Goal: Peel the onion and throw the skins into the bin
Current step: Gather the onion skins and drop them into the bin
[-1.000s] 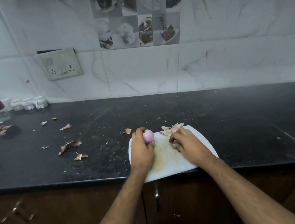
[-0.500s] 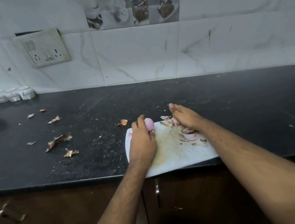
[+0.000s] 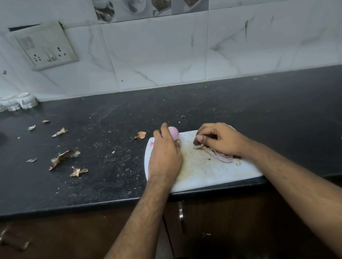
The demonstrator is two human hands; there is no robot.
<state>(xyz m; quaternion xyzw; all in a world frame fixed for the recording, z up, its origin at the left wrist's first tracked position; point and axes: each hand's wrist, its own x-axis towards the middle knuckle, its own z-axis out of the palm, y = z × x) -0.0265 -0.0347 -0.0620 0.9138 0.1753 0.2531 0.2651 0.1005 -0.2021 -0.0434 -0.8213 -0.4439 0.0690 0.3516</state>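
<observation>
My right hand [image 3: 221,140] was up at the far edge of the white board [image 3: 207,175] a moment ago. Now it has come back to the middle, and its curled fingers are scooping up the pink onion skins [image 3: 220,156] that lie on the board. I think this means the peeling is done and the clean-up has begun.

My left hand [image 3: 165,152] still holds the onion [image 3: 174,132] at the far left corner of the board. My fingers wrap round it. It looks smooth and pink, with no brown skin left.

More dry skins [image 3: 64,157] lie on the black counter [image 3: 267,110] to the left. Those need picking up too.

I can't see a bin anywhere. Some small white jars [image 3: 11,102] stand by the wall. I can't tell what is inside them.
</observation>
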